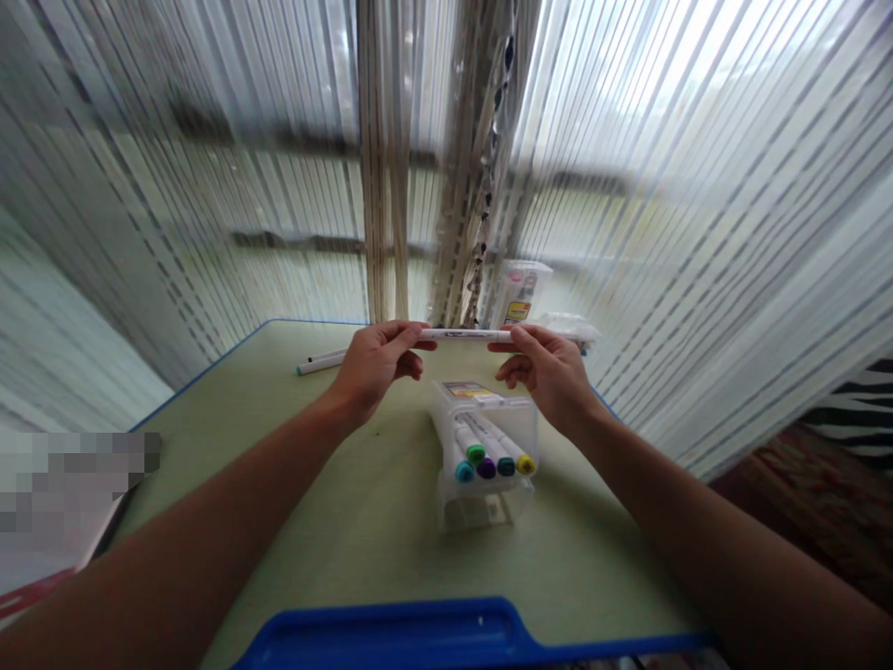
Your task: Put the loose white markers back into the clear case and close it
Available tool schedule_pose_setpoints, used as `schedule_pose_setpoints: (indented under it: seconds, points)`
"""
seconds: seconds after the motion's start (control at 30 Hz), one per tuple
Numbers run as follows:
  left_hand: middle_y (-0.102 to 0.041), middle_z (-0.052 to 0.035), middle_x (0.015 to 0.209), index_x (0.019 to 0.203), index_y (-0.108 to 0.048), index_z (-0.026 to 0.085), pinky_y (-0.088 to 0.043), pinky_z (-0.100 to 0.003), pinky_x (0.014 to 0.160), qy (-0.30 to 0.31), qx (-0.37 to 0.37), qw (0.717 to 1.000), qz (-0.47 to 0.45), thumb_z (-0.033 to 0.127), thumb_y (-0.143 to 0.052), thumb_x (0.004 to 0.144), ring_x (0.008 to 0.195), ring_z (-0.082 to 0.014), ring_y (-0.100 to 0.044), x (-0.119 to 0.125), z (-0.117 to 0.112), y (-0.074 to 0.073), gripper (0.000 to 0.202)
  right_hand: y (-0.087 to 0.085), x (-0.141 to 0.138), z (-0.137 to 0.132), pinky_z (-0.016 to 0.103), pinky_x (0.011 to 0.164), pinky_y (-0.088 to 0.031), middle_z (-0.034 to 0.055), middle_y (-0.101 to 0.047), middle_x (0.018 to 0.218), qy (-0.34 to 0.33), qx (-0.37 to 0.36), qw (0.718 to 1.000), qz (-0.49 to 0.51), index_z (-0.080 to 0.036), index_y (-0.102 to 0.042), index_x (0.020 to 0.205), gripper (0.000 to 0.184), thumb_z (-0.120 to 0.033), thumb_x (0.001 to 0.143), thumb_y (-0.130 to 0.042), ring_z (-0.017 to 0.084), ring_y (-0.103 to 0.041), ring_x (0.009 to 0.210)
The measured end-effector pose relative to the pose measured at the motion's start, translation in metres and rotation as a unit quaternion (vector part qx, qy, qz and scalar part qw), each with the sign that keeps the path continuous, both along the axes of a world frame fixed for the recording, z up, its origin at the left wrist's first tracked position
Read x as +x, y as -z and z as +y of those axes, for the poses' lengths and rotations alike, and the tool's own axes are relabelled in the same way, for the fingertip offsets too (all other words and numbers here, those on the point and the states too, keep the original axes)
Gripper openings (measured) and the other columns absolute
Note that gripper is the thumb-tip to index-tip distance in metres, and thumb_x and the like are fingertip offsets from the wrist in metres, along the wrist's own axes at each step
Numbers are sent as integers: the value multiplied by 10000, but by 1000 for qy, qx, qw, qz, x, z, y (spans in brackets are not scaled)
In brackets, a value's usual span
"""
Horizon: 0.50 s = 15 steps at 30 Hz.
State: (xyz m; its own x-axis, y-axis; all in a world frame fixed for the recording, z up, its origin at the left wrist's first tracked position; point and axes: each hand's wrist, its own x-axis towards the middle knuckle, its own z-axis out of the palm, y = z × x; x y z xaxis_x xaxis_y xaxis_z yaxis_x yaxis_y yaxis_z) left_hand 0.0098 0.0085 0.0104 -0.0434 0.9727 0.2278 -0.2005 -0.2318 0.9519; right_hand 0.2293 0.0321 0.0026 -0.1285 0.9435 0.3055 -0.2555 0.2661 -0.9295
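Note:
A white marker is stretched level between my two hands above the far part of the table. My left hand pinches its left end, and my right hand grips the other end. Fingers cover both tips, so the cap colour is hidden. Below and between the hands lies a clear plastic marker case, its open end towards me. Several markers lie inside it, showing green, light blue, purple, dark teal and yellow ends. Beyond my left wrist, loose white markers rest on the table.
The pale green table has a blue rim with a blue tray at the near edge. Another clear case stands at the back, beside a clear plastic package. String curtains hang behind. A partly blurred flat item sits at left.

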Motion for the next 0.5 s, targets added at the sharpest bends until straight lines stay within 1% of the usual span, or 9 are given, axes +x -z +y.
schedule_pose_setpoints:
  seconds: [0.3, 0.5]
  points:
    - [-732, -109, 801, 956, -704, 57, -477, -241, 494, -1, -19, 1000, -24, 173, -574, 899, 480, -98, -575, 1, -2, -4, 184, -2, 0, -1, 221, 387, -457, 52, -770, 825, -17, -1, 1000, 22, -184, -676, 924, 301, -445, 787, -740, 133, -658, 460]
    - [-732, -114, 803, 966, -699, 46, -477, -242, 496, 3, -22, 999, -32, 152, -549, 908, 478, -100, -576, 1, -3, -4, 192, -2, 1, -1, 228, 397, -462, 58, -768, 851, -18, 4, 1000, 12, -186, -670, 942, 311, -465, 811, -714, 131, -658, 472]
